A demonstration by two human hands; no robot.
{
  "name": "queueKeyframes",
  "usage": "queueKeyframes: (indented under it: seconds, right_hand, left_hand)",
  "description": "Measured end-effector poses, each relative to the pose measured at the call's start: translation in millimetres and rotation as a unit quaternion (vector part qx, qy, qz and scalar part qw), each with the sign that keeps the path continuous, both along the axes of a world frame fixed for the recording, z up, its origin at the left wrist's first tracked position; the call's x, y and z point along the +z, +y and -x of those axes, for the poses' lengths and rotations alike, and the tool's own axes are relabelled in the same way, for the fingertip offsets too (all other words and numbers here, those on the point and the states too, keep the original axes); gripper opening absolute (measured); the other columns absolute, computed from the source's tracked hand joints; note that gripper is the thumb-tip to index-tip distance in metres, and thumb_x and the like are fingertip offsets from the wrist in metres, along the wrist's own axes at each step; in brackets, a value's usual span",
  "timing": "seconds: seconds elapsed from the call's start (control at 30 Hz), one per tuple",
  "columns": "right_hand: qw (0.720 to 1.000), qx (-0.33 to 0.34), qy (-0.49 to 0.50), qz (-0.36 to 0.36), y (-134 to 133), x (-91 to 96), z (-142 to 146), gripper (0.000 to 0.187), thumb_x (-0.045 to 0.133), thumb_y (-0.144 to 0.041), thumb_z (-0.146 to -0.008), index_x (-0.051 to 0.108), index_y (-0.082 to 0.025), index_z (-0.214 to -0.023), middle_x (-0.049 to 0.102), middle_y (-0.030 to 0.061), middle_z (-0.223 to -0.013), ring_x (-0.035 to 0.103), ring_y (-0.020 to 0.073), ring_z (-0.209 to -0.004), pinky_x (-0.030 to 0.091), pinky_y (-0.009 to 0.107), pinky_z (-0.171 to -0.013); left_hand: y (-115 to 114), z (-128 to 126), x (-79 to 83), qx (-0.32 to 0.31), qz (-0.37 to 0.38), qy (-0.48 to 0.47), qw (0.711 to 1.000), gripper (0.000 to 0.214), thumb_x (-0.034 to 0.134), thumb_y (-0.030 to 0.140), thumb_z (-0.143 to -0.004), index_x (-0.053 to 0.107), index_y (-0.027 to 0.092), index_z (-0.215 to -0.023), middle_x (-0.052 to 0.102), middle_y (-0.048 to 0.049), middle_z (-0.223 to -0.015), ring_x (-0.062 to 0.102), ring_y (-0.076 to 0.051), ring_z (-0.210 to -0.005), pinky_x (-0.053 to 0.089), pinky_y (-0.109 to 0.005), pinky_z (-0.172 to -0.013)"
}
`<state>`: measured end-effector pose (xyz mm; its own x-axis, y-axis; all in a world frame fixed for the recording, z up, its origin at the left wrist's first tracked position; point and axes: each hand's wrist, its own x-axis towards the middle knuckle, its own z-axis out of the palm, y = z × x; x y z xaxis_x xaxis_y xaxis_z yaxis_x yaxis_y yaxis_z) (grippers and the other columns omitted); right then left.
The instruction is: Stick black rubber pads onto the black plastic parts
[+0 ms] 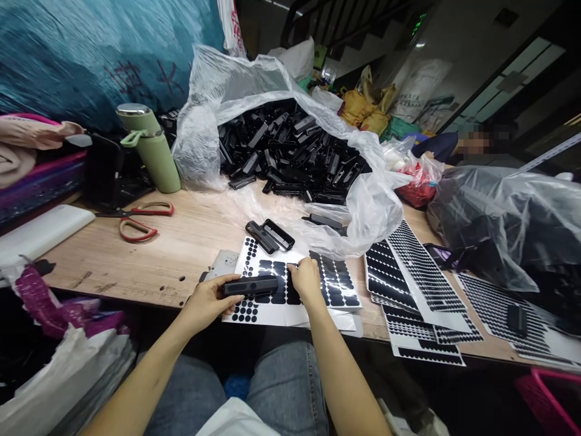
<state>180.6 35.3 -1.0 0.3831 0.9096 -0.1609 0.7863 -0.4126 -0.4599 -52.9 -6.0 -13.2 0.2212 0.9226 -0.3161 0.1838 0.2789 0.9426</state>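
Observation:
My left hand (206, 301) grips one end of a long black plastic part (251, 286), level above a sheet of black stickers (336, 280). Thumb and fingers of my right hand (305, 280) are pinched together at that sheet, by the edge of a black sticker; a small dark bit shows at the fingertips. The sheet carries rounded rectangles and, along its left side, small dots. Just beyond it lie two more black plastic parts, one closed side up (262, 237) and one showing its hollow side (278, 234).
Behind, a clear plastic bag (200, 142) spills a heap of black parts (290, 151). Red-handled scissors (140, 221) and a green flask (154, 151) stand left. More sticker sheets (422, 290) overlap on the right, near a dark-filled bag (494, 212). Another person's arm (438, 146) shows at back right.

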Motion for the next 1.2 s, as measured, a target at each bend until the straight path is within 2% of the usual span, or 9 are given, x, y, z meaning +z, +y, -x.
queueKeyframes:
  seconds: [0.23, 0.37, 0.53, 0.63, 0.77, 0.83, 0.97, 1.07, 1.2]
  right_hand:
    - [0.999, -0.014, -0.014, -0.027, -6, -2.6, 8, 0.030, 0.052, -0.028, -0.081, 0.056, -0.006, -0.101, 0.055, 0.0215, -0.107, 0.053, 0.0303, -0.101, 0.039, 0.034, -0.084]
    - [1.000, -0.011, 0.001, -0.028, -9, -1.0, 7, 0.020, 0.046, -0.021, -0.083, 0.059, -0.010, -0.095, 0.058, 0.0182, -0.102, 0.056, 0.0272, -0.096, 0.040, 0.033, -0.082]
    - [0.999, -0.030, -0.019, -0.038, -13, -3.5, 4, 0.029, 0.052, -0.029, -0.081, 0.056, -0.009, -0.101, 0.056, 0.0205, -0.104, 0.055, 0.0303, -0.098, 0.039, 0.035, -0.081]
    - [0.999, -0.019, -0.001, -0.029, -13, -2.6, 3, 0.020, 0.048, -0.024, -0.082, 0.058, -0.011, -0.093, 0.057, 0.0199, -0.100, 0.057, 0.0299, -0.092, 0.039, 0.036, -0.079]
    - [0.992, 0.001, 0.063, -0.109, -20, 8.4, 11, 0.016, 0.043, -0.022, -0.083, 0.058, -0.015, -0.083, 0.059, 0.0157, -0.092, 0.056, 0.0266, -0.086, 0.040, 0.037, -0.078]
    - [0.979, 0.020, 0.148, -0.135, -29, 14.6, 23, 0.018, 0.043, -0.028, -0.083, 0.057, -0.017, -0.081, 0.060, 0.0107, -0.086, 0.056, 0.0228, -0.080, 0.042, 0.035, -0.074]
    - [0.931, 0.098, 0.343, -0.076, -46, 18.2, 55, 0.015, 0.051, -0.031, -0.078, 0.057, -0.019, -0.074, 0.060, 0.0034, -0.086, 0.055, 0.0155, -0.075, 0.044, 0.028, -0.072]
    - [0.921, 0.112, 0.368, -0.064, -52, 15.6, 72, 0.013, 0.052, -0.025, -0.076, 0.056, -0.017, -0.067, 0.057, 0.0055, -0.102, 0.055, 0.0151, -0.086, 0.043, 0.029, -0.080]
    - [0.925, 0.086, 0.367, -0.055, -51, 14.7, 79, 0.013, 0.052, -0.022, -0.076, 0.057, -0.016, -0.065, 0.054, 0.0083, -0.108, 0.055, 0.0157, -0.088, 0.042, 0.031, -0.084]
  left_hand:
    - [1, -1, -5.8, 0.003, 0.003, -0.007, 1.000, 0.061, 0.070, 0.033, -0.067, 0.049, 0.012, -0.121, 0.059, 0.0043, -0.057, 0.056, -0.013, -0.049, 0.050, -0.027, -0.051]
    - [2, -1, -7.7, 0.004, 0.009, -0.003, 1.000, 0.062, 0.070, 0.034, -0.067, 0.049, 0.012, -0.122, 0.059, 0.0041, -0.057, 0.057, -0.013, -0.050, 0.050, -0.027, -0.052]
    - [1, -2, -7.5, 0.005, 0.000, -0.014, 1.000, 0.061, 0.070, 0.032, -0.067, 0.050, 0.013, -0.121, 0.057, 0.0051, -0.055, 0.055, -0.012, -0.048, 0.049, -0.026, -0.050]
    - [1, -2, -7.0, 0.009, -0.003, -0.005, 1.000, 0.059, 0.070, 0.033, -0.067, 0.052, 0.013, -0.119, 0.058, 0.0048, -0.055, 0.056, -0.013, -0.048, 0.049, -0.026, -0.051]
    - [1, -2, -8.6, 0.010, -0.001, -0.003, 1.000, 0.059, 0.071, 0.035, -0.065, 0.055, 0.015, -0.118, 0.059, 0.0039, -0.056, 0.058, -0.014, -0.049, 0.051, -0.027, -0.052]
    - [1, -3, -9.4, 0.013, 0.001, -0.006, 1.000, 0.059, 0.072, 0.034, -0.064, 0.055, 0.014, -0.117, 0.060, 0.0037, -0.056, 0.058, -0.014, -0.049, 0.051, -0.027, -0.052]
    - [1, -5, -9.1, 0.025, 0.004, -0.006, 1.000, 0.060, 0.072, 0.032, -0.064, 0.055, 0.012, -0.117, 0.063, 0.0019, -0.060, 0.059, -0.014, -0.049, 0.051, -0.027, -0.051]
    - [-1, -5, -8.6, 0.027, -0.001, -0.003, 1.000, 0.058, 0.072, 0.031, -0.064, 0.056, 0.012, -0.116, 0.063, 0.0015, -0.061, 0.061, -0.015, -0.050, 0.052, -0.028, -0.053]
    - [-2, -5, -9.8, 0.030, -0.013, 0.001, 0.999, 0.057, 0.071, 0.031, -0.065, 0.056, 0.012, -0.116, 0.061, 0.0028, -0.056, 0.061, -0.016, -0.050, 0.052, -0.028, -0.053]
